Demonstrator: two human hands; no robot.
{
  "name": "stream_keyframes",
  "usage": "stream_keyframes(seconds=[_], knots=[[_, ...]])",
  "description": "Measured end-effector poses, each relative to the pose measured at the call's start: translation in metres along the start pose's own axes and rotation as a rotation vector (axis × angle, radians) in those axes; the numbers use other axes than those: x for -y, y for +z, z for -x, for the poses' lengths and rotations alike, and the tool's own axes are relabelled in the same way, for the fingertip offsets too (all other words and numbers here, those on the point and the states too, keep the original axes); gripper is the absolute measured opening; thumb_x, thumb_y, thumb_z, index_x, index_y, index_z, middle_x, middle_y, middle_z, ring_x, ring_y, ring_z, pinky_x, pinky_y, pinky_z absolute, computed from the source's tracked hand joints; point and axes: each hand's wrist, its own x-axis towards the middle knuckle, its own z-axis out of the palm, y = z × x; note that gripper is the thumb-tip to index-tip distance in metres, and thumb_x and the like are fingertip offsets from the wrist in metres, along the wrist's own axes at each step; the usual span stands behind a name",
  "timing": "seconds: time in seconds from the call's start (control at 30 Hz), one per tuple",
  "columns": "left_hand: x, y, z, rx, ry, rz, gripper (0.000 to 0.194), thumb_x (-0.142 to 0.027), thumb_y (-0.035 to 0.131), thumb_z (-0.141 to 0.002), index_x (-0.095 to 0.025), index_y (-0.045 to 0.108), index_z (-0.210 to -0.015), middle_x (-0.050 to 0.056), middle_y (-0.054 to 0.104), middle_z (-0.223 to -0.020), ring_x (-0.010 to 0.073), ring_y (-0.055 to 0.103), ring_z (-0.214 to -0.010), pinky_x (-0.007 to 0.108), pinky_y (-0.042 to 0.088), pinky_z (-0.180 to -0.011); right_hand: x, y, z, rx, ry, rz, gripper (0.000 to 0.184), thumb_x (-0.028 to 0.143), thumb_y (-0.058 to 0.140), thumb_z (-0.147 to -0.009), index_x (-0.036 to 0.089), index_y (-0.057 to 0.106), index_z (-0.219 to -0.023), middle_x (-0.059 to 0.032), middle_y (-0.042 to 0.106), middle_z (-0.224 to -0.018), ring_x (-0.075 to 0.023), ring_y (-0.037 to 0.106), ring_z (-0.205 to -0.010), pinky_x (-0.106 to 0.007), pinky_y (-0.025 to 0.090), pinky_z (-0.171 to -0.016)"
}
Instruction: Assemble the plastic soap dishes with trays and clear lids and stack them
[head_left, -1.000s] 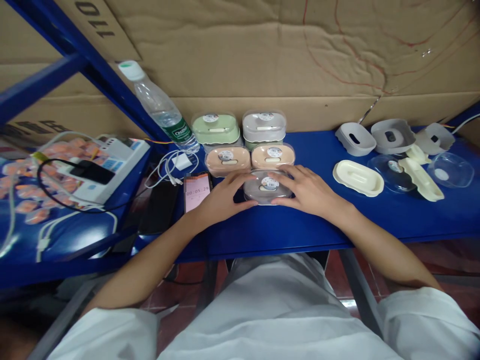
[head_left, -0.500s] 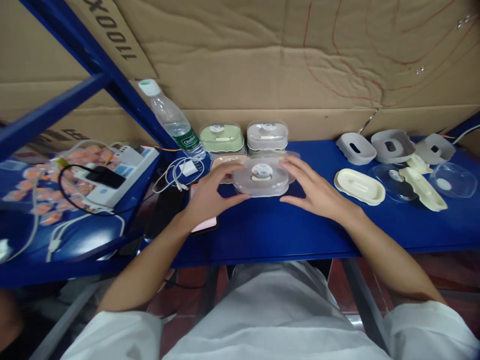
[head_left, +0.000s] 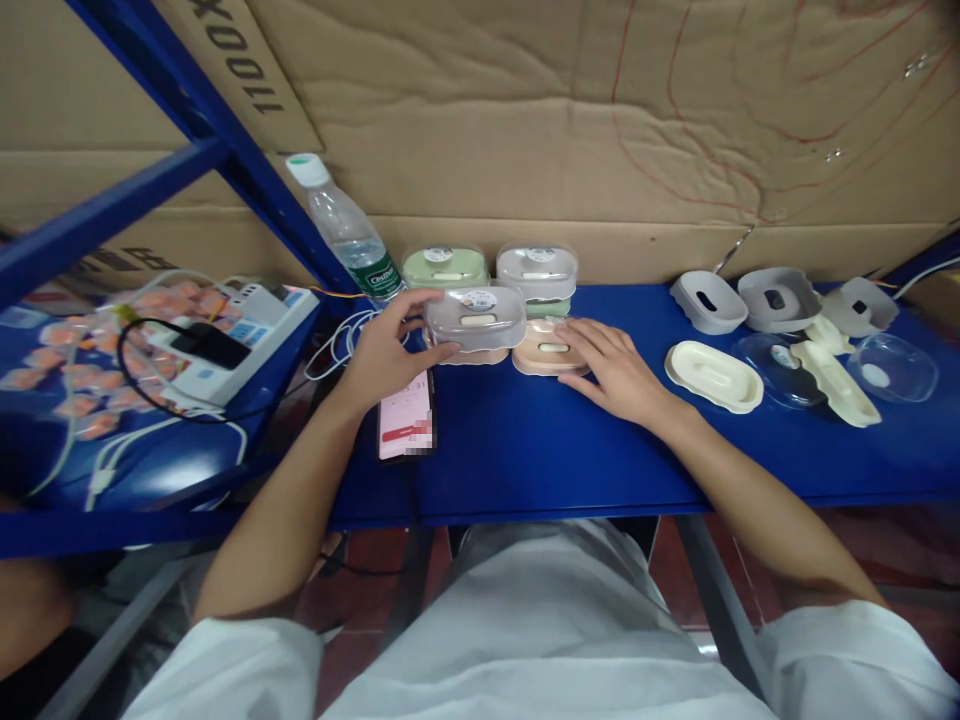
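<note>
My left hand (head_left: 391,350) grips the left end of a grey soap box (head_left: 480,322) with a clear lid and a round sticker. This box sits over a peach soap box (head_left: 484,356), largely hidden beneath it; whether they touch I cannot tell. My right hand (head_left: 611,365) rests with fingers stretched over the right end of another peach soap box (head_left: 541,345), and holds nothing. Behind them stand a green lidded soap box (head_left: 445,268) and, to its right, a grey lidded soap box (head_left: 537,268) stacked on a green one (head_left: 553,307).
On the right lie grey box shells (head_left: 780,298), cream trays (head_left: 716,376) and clear lids (head_left: 894,368). A water bottle (head_left: 349,235) leans at the back left, near a phone (head_left: 405,425) and white cable. Beyond the blue frame are a power strip (head_left: 217,375) and orange wrapped pieces (head_left: 79,375).
The grey soap box has moved left, from between both hands to above the left peach box, in my left hand. My right hand has come away from it, and the right peach box now shows.
</note>
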Motion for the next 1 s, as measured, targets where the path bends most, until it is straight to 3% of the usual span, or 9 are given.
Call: stream_keyframes(seconds=[0.17, 0.33, 0.5, 0.73, 0.87, 0.93, 1.0], knots=[[0.012, -0.007, -0.004, -0.047, -0.017, 0.054, 0.071, -0.056, 0.090, -0.079, -0.026, 0.063, -0.137, 0.009, 0.066, -0.148, 0.0283, 0.066, -0.133, 0.049, 0.055, -0.117, -0.008, 0.013, -0.002, -0.076, 0.015, -0.038, 0.058, 0.036, 0.054, -0.108, 0.025, 0.044, -0.163, -0.0171, 0.058, -0.156, -0.0372, 0.049, -0.146, -0.057, 0.043, -0.116], [0.017, -0.009, -0.004, 0.021, -0.081, 0.073, 0.072, -0.061, 0.088, -0.080, -0.026, 0.060, -0.137, 0.010, 0.065, -0.147, 0.0296, 0.065, -0.136, 0.052, 0.054, -0.117, -0.008, 0.018, -0.004, -0.082, -0.019, 0.025, 0.050, 0.024, 0.048, -0.108, 0.028, 0.056, -0.157, -0.0157, 0.064, -0.141, -0.0357, 0.054, -0.135, -0.056, 0.045, -0.108], [0.013, -0.009, -0.003, 0.100, -0.117, 0.093, 0.076, -0.060, 0.086, -0.082, -0.025, 0.054, -0.142, 0.012, 0.063, -0.149, 0.0312, 0.064, -0.139, 0.053, 0.055, -0.117, -0.008, 0.019, -0.004, -0.099, -0.025, 0.025, 0.050, 0.025, 0.047, -0.109, 0.029, 0.055, -0.159, -0.0159, 0.063, -0.141, -0.0346, 0.053, -0.137, -0.057, 0.044, -0.111], [0.023, -0.010, -0.002, 0.105, -0.129, 0.030, 0.080, -0.063, 0.083, -0.083, -0.027, 0.051, -0.147, 0.013, 0.058, -0.153, 0.0347, 0.059, -0.142, 0.058, 0.056, -0.114, -0.003, 0.019, -0.004, -0.057, 0.014, 0.067, 0.058, 0.035, 0.050, -0.109, 0.024, 0.044, -0.166, -0.0196, 0.057, -0.151, -0.0372, 0.049, -0.144, -0.057, 0.041, -0.114], [0.024, -0.009, 0.001, 0.105, 0.008, -0.160, 0.092, -0.063, 0.083, -0.084, -0.026, 0.040, -0.157, 0.020, 0.034, -0.170, 0.0426, 0.034, -0.160, 0.065, 0.045, -0.122, -0.007, -0.001, -0.004, 0.010, 0.017, 0.086, 0.071, 0.039, 0.054, -0.107, 0.024, 0.029, -0.172, -0.0185, 0.047, -0.165, -0.0370, 0.042, -0.153, -0.058, 0.036, -0.121], [0.019, -0.007, 0.003, 0.083, 0.097, -0.258, 0.091, -0.060, 0.081, -0.088, -0.026, 0.037, -0.160, 0.020, 0.023, -0.175, 0.0428, 0.022, -0.166, 0.066, 0.034, -0.128, -0.022, -0.020, 0.003, 0.042, 0.097, 0.115, 0.071, 0.045, 0.055, -0.106, 0.024, 0.032, -0.171, -0.0176, 0.044, -0.169, -0.0382, 0.041, -0.155, -0.060, 0.035, -0.122], [0.011, -0.004, 0.004, 0.019, 0.170, -0.331, 0.084, -0.056, 0.079, -0.092, -0.028, 0.038, -0.159, 0.019, 0.020, -0.176, 0.0419, 0.020, -0.166, 0.064, 0.028, -0.131, -0.046, -0.042, 0.017, 0.105, 0.231, 0.145, 0.070, 0.053, 0.056, -0.104, 0.026, 0.040, -0.167, -0.0161, 0.049, -0.166, -0.0399, 0.046, -0.152, -0.063, 0.037, -0.121]])
